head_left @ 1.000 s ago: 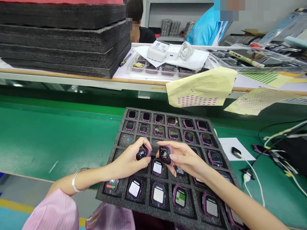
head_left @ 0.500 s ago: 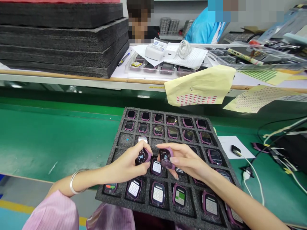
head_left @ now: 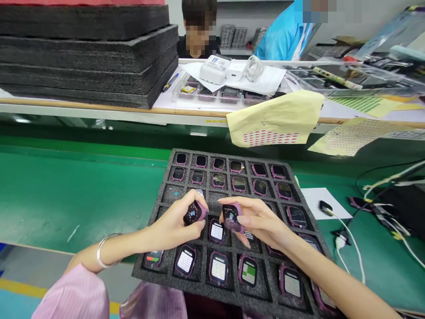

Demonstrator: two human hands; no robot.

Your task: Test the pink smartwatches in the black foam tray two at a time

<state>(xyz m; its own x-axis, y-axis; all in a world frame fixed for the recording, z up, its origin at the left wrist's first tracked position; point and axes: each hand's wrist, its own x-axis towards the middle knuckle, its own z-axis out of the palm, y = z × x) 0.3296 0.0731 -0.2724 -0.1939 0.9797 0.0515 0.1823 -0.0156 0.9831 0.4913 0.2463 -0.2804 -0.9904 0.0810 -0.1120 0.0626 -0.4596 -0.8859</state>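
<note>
A black foam tray point(head_left: 199, 283) with square compartments holds several purple-framed watches. Above its middle, my left hand point(head_left: 181, 217) pinches one purple watch point(head_left: 193, 213) between thumb and fingers. My right hand point(head_left: 259, 219) grips a second purple watch point(head_left: 231, 217) just to the right, the two watches apart. Both held screens are lit with a blue symbol. In the front rows some watches, such as one with a white table on its screen point(head_left: 219, 268), are lit; the back rows show dark screens point(head_left: 201, 161).
Stacked black foam trays point(head_left: 83, 57) stand on the shelf at the back left. A white charger point(head_left: 214, 69) and papers lie behind. Yellow sheets point(head_left: 275, 119) hang over the shelf edge. Cables point(head_left: 355, 252) lie right. Two people are beyond the shelf.
My left hand and its watch have shifted slightly left and up. The watch in my right hand has moved slightly right. The person behind the shelf has shifted a little.
</note>
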